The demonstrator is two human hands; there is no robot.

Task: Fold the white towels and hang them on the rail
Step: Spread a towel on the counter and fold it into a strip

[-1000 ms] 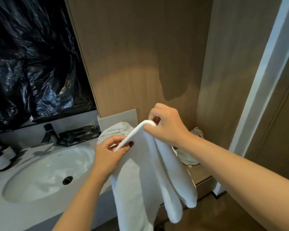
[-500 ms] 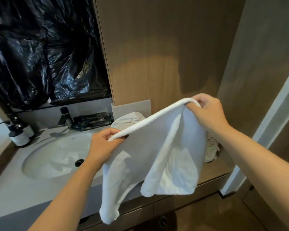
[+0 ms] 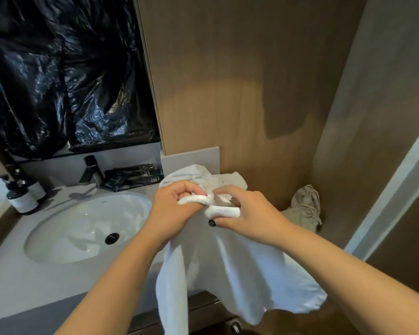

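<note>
Left hand (image 3: pixel 177 209) and right hand (image 3: pixel 247 213) each grip hem of white towel (image 3: pixel 240 267), close together above bench (image 3: pixel 15 284) edge. Match corners, keep hem taut, let remainder hang free.

View: single head-worn wide-angle camera, no second view. Position: at the person's head, standing close before the counter (image 3: pixel 58 281). Direction: forward and steeply down, toward the corner where wood wall panel (image 3: pixel 240 81) meets the counter. Range: near; both forearms enter from the bottom edge, hands near frame centre. Coverage: sink (image 3: pixel 82 228) lower left, door frame (image 3: pixel 397 189) right edge. Edges visibly curved by lens.
</note>
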